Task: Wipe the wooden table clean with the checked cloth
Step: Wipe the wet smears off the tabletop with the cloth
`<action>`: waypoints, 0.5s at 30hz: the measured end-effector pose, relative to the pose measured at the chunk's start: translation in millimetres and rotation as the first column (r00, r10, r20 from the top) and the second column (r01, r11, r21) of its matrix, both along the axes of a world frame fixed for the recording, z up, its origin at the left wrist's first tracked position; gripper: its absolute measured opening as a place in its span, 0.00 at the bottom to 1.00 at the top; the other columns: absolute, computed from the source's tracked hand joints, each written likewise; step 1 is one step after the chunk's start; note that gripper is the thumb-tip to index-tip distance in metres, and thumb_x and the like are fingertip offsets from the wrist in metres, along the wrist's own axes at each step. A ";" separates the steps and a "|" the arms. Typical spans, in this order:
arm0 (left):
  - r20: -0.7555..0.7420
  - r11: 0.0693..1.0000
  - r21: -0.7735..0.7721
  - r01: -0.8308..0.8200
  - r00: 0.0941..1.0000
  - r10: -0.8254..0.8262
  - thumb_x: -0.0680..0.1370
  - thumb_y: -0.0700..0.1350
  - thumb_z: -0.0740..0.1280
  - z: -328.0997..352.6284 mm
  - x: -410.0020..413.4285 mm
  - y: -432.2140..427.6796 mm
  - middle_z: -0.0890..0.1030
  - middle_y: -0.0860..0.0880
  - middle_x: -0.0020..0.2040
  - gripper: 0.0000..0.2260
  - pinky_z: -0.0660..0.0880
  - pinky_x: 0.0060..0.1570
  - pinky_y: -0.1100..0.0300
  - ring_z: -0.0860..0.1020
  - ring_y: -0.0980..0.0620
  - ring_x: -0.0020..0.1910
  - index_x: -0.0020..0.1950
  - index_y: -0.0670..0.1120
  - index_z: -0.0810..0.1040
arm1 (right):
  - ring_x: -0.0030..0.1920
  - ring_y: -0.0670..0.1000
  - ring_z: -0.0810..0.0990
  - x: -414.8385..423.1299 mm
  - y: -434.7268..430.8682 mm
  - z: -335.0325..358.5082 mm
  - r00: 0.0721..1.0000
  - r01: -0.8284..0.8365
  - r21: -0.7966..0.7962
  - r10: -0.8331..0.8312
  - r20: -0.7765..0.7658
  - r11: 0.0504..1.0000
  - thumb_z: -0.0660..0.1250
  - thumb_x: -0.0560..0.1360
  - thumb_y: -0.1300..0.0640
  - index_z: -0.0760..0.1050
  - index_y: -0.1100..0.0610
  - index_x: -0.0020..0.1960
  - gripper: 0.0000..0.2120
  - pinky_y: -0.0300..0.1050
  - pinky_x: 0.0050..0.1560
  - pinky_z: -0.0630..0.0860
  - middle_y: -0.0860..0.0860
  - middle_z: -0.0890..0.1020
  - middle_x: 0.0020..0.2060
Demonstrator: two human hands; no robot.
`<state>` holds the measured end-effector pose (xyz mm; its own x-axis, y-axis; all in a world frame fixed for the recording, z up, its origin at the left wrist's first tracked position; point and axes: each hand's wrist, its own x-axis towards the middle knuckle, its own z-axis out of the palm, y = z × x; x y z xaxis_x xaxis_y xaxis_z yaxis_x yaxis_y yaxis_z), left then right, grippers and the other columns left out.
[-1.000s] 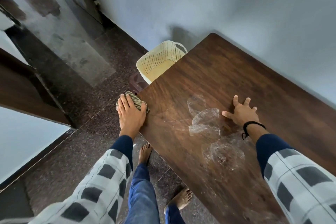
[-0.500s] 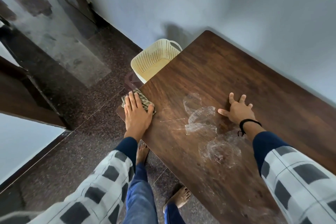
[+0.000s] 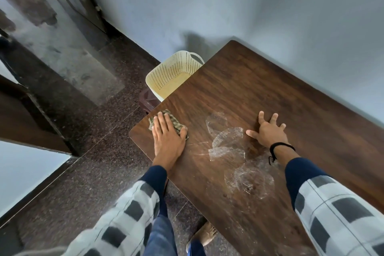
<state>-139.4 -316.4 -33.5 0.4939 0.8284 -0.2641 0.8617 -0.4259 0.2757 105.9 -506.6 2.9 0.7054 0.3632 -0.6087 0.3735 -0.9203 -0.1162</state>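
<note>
A dark wooden table (image 3: 259, 93) fills the right half of the head view. My left hand (image 3: 168, 137) lies flat on the green checked cloth (image 3: 176, 123), pressing it onto the table near its left corner; most of the cloth is hidden under the palm. My right hand (image 3: 269, 133) rests flat on the table with fingers spread, holding nothing. Between the hands lie whitish smears and wet patches (image 3: 226, 141), and a round smear (image 3: 252, 183) sits nearer to me.
A cream perforated plastic basket (image 3: 172, 72) stands on a dark stool (image 3: 147, 100) against the table's left edge. A grey wall (image 3: 270, 6) runs along the far side. Dark speckled floor (image 3: 83, 120) and my bare foot (image 3: 205, 235) lie below the table edge.
My left hand has slid the cloth from the table's left edge inward onto the surface, to the right. My right hand has stayed in place on the table.
</note>
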 end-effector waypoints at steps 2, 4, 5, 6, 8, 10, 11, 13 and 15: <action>0.014 0.997 -0.016 0.071 0.997 -0.071 0.81 0.63 0.46 2.3 26.3 7.8 0.39 0.42 0.80 0.37 0.38 0.77 0.46 0.37 0.43 0.79 0.81 0.41 0.40 | 0.76 0.74 0.44 0.2 -0.5 1.1 1.000 -0.001 0.000 0.001 0.000 1.000 0.62 0.78 0.37 0.38 0.47 0.81 0.44 0.68 0.72 0.59 0.60 0.37 0.79; 0.009 0.994 -0.011 0.112 0.994 -0.112 0.82 0.63 0.46 0.2 41.7 12.1 0.40 0.42 0.81 0.36 0.40 0.77 0.45 0.37 0.44 0.79 0.81 0.41 0.41 | 0.76 0.73 0.44 -0.4 -1.3 1.4 1.000 -0.005 0.002 0.005 0.001 1.000 0.62 0.78 0.37 0.38 0.47 0.81 0.44 0.68 0.72 0.59 0.60 0.37 0.79; 0.008 0.993 -0.011 0.120 0.993 -0.120 0.81 0.63 0.46 -1.4 42.8 12.8 0.40 0.42 0.81 0.36 0.41 0.77 0.45 0.37 0.44 0.79 0.81 0.41 0.41 | 0.76 0.73 0.44 -0.8 -1.9 1.7 1.000 -0.006 0.001 0.006 0.001 1.000 0.62 0.78 0.36 0.38 0.46 0.81 0.44 0.69 0.72 0.59 0.59 0.37 0.79; 0.008 0.992 -0.015 0.125 0.992 -0.125 0.81 0.64 0.45 -1.8 39.2 12.4 0.39 0.43 0.81 0.37 0.41 0.78 0.46 0.37 0.45 0.79 0.81 0.42 0.41 | 0.76 0.73 0.44 -1.0 -2.2 2.1 1.000 -0.005 0.000 0.005 0.000 1.000 0.62 0.78 0.36 0.38 0.46 0.81 0.44 0.69 0.71 0.59 0.59 0.37 0.79; 0.007 0.991 -0.010 0.131 0.991 -0.131 0.81 0.66 0.44 -3.5 20.0 4.5 0.39 0.44 0.81 0.37 0.41 0.78 0.47 0.36 0.46 0.79 0.81 0.42 0.41 | 0.77 0.73 0.44 -1.8 -2.3 3.2 1.000 -0.004 0.004 0.004 0.001 1.000 0.62 0.78 0.36 0.38 0.46 0.81 0.44 0.69 0.71 0.60 0.59 0.37 0.79; 0.014 0.996 0.003 0.091 0.996 -0.091 0.81 0.65 0.45 -2.3 -2.6 -9.5 0.39 0.44 0.81 0.37 0.40 0.78 0.48 0.37 0.46 0.79 0.81 0.43 0.40 | 0.77 0.73 0.44 -2.0 -2.3 4.2 1.000 -0.005 0.006 0.005 0.005 1.000 0.62 0.78 0.36 0.38 0.46 0.81 0.44 0.69 0.71 0.60 0.59 0.38 0.79; 0.012 0.998 -0.003 0.064 0.998 -0.064 0.81 0.65 0.46 -1.4 -11.1 -15.6 0.39 0.44 0.81 0.37 0.40 0.78 0.49 0.37 0.47 0.79 0.81 0.43 0.40 | 0.77 0.73 0.44 -1.9 -2.2 4.2 1.000 -0.003 0.007 0.003 0.004 1.000 0.62 0.78 0.36 0.38 0.46 0.81 0.44 0.69 0.71 0.60 0.59 0.38 0.79; -0.003 1.000 -0.016 0.023 1.000 -0.023 0.81 0.64 0.47 -0.9 -18.3 -23.6 0.39 0.44 0.81 0.37 0.39 0.77 0.49 0.36 0.47 0.79 0.81 0.43 0.40 | 0.77 0.73 0.44 -2.2 -1.8 4.2 1.000 -0.002 0.008 0.002 0.003 1.000 0.62 0.78 0.37 0.38 0.46 0.81 0.43 0.69 0.71 0.61 0.59 0.38 0.79; -0.010 1.000 -0.015 0.007 1.000 -0.007 0.81 0.63 0.48 -1.0 -12.0 -22.9 0.39 0.43 0.81 0.37 0.38 0.77 0.48 0.36 0.46 0.79 0.81 0.42 0.40 | 0.76 0.73 0.44 -2.8 -0.5 4.6 1.000 0.001 0.004 -0.001 0.007 1.000 0.62 0.79 0.37 0.38 0.46 0.81 0.43 0.69 0.71 0.61 0.59 0.38 0.79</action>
